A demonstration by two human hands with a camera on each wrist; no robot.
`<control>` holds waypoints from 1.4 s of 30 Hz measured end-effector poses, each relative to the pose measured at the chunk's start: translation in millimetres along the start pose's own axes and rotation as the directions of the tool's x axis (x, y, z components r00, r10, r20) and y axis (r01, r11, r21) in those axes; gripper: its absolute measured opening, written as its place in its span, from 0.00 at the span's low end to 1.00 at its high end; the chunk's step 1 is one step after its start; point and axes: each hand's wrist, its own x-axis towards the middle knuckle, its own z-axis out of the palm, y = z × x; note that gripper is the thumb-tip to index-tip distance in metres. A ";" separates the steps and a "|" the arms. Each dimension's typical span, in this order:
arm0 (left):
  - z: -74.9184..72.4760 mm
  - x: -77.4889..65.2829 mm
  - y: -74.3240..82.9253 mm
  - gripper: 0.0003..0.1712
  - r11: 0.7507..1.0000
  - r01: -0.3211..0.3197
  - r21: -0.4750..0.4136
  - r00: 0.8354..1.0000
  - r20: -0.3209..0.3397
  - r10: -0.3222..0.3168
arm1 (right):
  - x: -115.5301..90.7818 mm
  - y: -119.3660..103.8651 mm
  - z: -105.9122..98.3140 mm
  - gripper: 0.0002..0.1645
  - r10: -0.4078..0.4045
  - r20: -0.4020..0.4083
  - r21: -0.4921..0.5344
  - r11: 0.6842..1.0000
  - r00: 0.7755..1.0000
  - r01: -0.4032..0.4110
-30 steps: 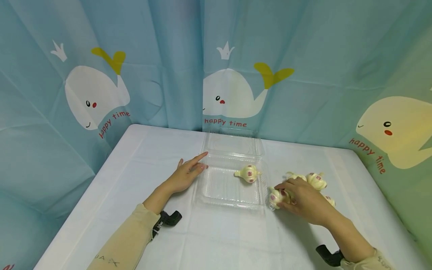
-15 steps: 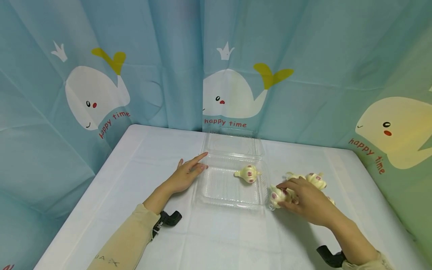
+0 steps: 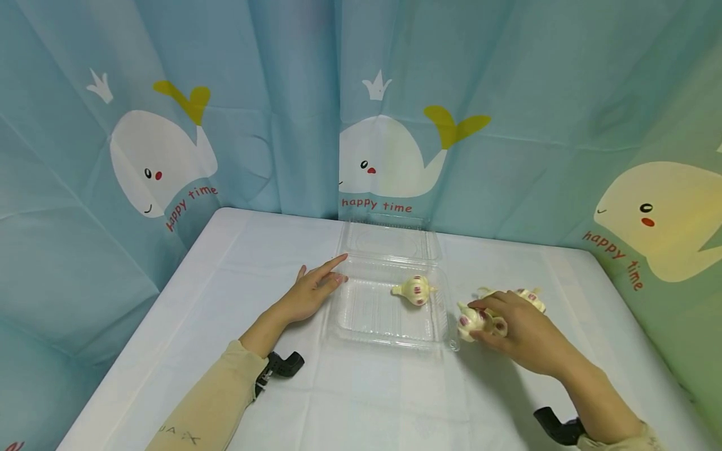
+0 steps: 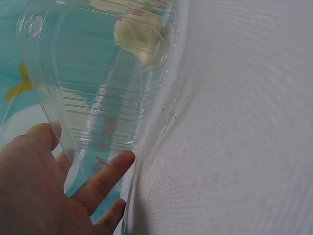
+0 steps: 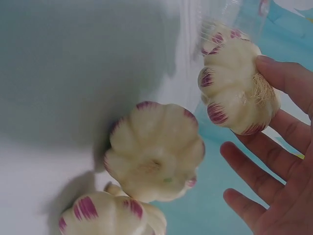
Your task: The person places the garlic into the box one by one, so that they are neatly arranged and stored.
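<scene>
My right hand (image 3: 521,332) pinches a garlic bulb (image 3: 469,323) between thumb and fingers, just right of a clear plastic clamshell box (image 3: 395,343). In the right wrist view, the root end of this garlic bulb (image 5: 237,93) faces the hand. The box lies with its lid (image 3: 389,244) folded back, and one garlic bulb (image 3: 418,290) rests inside on its side. At the box's left edge my left hand (image 3: 307,295) touches the wall with extended fingers. The left wrist view shows the fingers (image 4: 105,181) of that hand along the plastic box (image 4: 98,115).
Behind the right hand, more garlic bulbs (image 3: 530,299) lie on the white tablecloth (image 3: 372,401), partly covered by it. Two loose bulbs (image 5: 155,152) show below the held one in the right wrist view. A whale-print curtain (image 3: 293,125) hangs behind the table.
My right hand has shifted slightly right with the garlic bulb, away from the box's front right corner. The left hand and the box have stayed still.
</scene>
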 end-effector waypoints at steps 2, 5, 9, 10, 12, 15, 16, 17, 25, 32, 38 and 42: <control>0.0 0.3 0.0 0.31 1.000 0.000 -0.003 1.000 -0.001 0.000 | 0.2 -0.9 -4.1 0.24 0.005 0.000 -0.001 1.000 1.000 -0.005; 0.1 0.7 0.2 0.32 1.000 -0.002 -0.006 1.000 0.000 0.002 | 0.3 -1.2 -9.1 0.24 -0.005 -0.017 -0.001 1.000 1.000 0.005; -0.3 0.9 1.1 0.32 1.000 -0.006 -0.007 1.000 0.002 0.006 | 1.5 -0.2 -12.2 0.25 -0.047 -0.058 -0.008 0.999 0.997 0.046; -0.5 0.8 1.4 0.32 1.000 -0.005 -0.006 1.000 0.003 0.005 | 2.1 0.0 -12.7 0.25 -0.058 -0.068 -0.014 0.998 0.996 0.057; -1.0 0.5 2.0 0.32 1.000 -0.006 -0.004 1.000 0.003 0.006 | 3.6 -0.2 -14.3 0.25 -0.071 -0.073 -0.021 0.997 0.995 0.069; -1.4 0.2 2.2 0.32 1.000 -0.006 -0.004 1.000 0.002 0.006 | 6.0 -1.3 -17.9 0.25 -0.073 -0.070 -0.024 0.997 0.995 0.072; -1.4 0.3 2.2 0.32 1.000 -0.007 -0.003 1.000 0.002 0.007 | 6.7 -1.9 -19.4 0.25 -0.068 -0.065 -0.023 0.998 0.996 0.067; -1.5 0.3 2.1 0.32 1.000 -0.007 -0.003 1.000 0.002 0.007 | 7.5 -2.5 -20.9 0.24 -0.065 -0.061 -0.021 0.998 0.996 0.063; -0.5 1.2 -0.2 0.31 1.000 -0.002 -0.006 1.000 0.007 0.002 | 16.6 -9.1 -28.9 0.25 -0.062 -0.042 -0.013 0.998 0.997 0.062; 0.8 0.8 -1.1 0.31 1.000 0.004 -0.005 1.000 0.003 -0.004 | 21.9 -16.1 -31.0 0.25 -0.060 -0.015 -0.014 0.998 0.998 0.059; 1.4 0.1 -0.6 0.31 1.000 0.008 -0.011 1.000 0.002 -0.008 | 26.5 -21.8 -32.3 0.25 -0.066 -0.004 -0.013 0.998 0.998 0.065; 1.7 0.1 -1.3 0.32 1.000 0.006 -0.011 1.000 0.001 -0.006 | 29.7 -24.7 -31.4 0.25 -0.080 -0.002 -0.010 0.997 0.997 0.080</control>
